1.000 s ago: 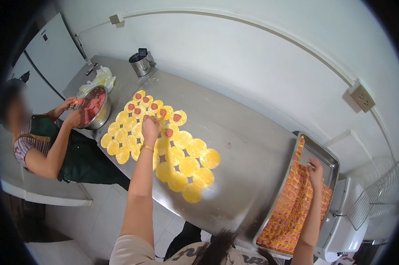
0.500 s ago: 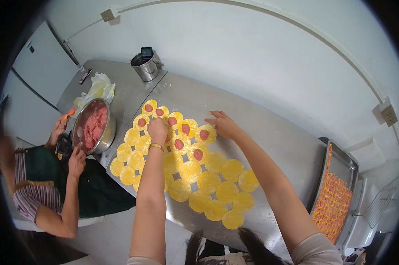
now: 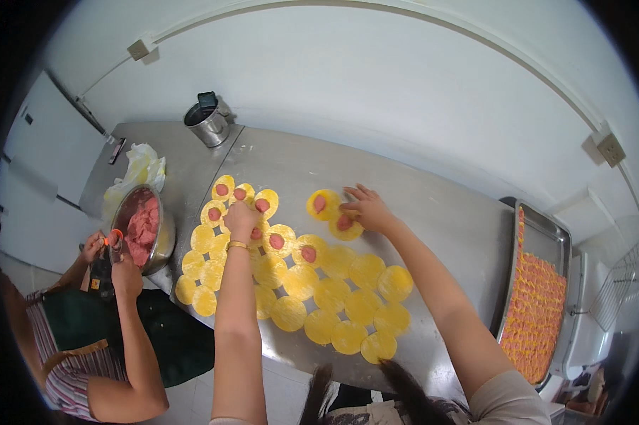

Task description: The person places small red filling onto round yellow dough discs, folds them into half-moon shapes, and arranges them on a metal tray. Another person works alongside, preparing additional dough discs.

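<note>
Many round yellow dough wrappers [image 3: 312, 290] lie spread on a steel table [image 3: 440, 212]; several at the far side carry a pink dab of meat filling [image 3: 309, 253]. My left hand [image 3: 241, 216] rests fingers-down on a filled wrapper at the far left of the spread. My right hand [image 3: 365, 207] presses on a filled wrapper [image 3: 347, 227] beside another filled one [image 3: 321, 204] that lies a little apart. Whether either hand grips anything is hidden under the fingers.
A co-worker at the left holds something small and orange [image 3: 115, 235] beside a steel bowl of pink meat [image 3: 144, 228]. A metal cup [image 3: 207, 124] stands at the back. A tray [image 3: 542, 237] of folded orange dumplings lies on the right. A plastic bag [image 3: 142, 166] lies behind the bowl.
My right hand left the dumpling tray and came across to the filled wrappers at the far side. My left hand stayed on the wrappers. The view swung left.
</note>
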`<state>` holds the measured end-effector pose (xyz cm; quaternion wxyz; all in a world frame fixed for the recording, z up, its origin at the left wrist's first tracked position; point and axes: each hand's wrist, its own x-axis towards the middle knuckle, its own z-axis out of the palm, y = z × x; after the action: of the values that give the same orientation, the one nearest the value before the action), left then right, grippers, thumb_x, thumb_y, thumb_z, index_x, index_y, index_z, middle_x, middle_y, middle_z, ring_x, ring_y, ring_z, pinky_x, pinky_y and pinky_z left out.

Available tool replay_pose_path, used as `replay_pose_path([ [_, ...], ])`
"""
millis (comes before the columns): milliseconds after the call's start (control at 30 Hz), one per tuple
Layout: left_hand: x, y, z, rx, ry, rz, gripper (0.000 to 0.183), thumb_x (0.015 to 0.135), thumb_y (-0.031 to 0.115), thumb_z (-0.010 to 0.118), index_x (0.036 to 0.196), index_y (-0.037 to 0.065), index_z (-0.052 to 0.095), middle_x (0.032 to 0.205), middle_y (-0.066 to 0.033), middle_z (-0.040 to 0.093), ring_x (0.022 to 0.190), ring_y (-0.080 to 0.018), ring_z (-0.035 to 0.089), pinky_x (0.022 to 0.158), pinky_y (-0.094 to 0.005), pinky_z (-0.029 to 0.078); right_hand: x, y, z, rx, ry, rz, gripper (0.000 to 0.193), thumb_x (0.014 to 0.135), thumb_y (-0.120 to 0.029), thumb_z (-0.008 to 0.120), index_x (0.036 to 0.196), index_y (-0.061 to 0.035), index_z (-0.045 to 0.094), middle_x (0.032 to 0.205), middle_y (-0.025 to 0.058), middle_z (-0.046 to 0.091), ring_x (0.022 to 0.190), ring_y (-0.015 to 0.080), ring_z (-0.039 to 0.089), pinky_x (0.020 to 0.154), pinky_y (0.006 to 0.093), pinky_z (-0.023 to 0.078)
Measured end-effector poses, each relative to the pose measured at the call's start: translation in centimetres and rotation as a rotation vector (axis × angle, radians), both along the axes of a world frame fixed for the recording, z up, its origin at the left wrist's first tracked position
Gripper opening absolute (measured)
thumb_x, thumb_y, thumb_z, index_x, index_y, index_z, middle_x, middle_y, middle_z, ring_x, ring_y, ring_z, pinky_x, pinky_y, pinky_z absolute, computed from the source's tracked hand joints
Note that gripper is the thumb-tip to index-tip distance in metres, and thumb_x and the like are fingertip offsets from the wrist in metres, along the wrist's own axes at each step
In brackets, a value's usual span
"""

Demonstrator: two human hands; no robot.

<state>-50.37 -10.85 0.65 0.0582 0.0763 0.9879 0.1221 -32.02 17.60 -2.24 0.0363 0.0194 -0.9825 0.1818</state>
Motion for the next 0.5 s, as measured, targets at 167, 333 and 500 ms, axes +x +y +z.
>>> replay_pose_path([
  [167, -1.2, -0.7, -2.2, 0.591, -0.223, 0.035, 0.021, 0.078, 0.023, 0.063, 0.08, 0.002, 0.063, 0.08, -0.0077, 0.063, 0.071, -0.0242, 0.061, 0.071, -0.0333, 0.05, 12.7, 4.9, 0.3, -0.072, -0.036, -0.286, 0.043, 0.076, -0.011, 0.067, 0.116, -0.0258, 0.065, 0.143, 0.0049, 0.04, 0.135, 0.0338, 0.032, 0.109, 0.0481, 0.029],
  [333, -0.5, 0.6, -4.4, 1.432, -0.685, 0.132, 0.008, 0.087, 0.011, 0.053, 0.09, 0.003, 0.054, 0.088, -0.0026, 0.053, 0.078, -0.0168, 0.058, 0.077, -0.0314, 0.053, 26.5, 5.7, 0.7, -0.093, -0.035, -0.569, 0.05, 0.072, -0.002, 0.066, 0.117, -0.0228, 0.064, 0.141, 0.0084, 0.041, 0.134, 0.0355, 0.033, 0.108, 0.0485, 0.03],
  [500, 6.6, 5.1, -2.2, 1.761, -0.905, 0.032, 0.012, 0.086, 0.01, 0.054, 0.095, 0.001, 0.054, 0.1, -0.0086, 0.06, 0.097, -0.0206, 0.061, 0.089, -0.0361, 0.053, 36.9, 3.2, 0.9, -0.086, 0.052, -0.743, 0.052, 0.069, 0.0, 0.065, 0.117, -0.0186, 0.064, 0.14, 0.0137, 0.041, 0.131, 0.0384, 0.036, 0.107, 0.0471, 0.033],
])
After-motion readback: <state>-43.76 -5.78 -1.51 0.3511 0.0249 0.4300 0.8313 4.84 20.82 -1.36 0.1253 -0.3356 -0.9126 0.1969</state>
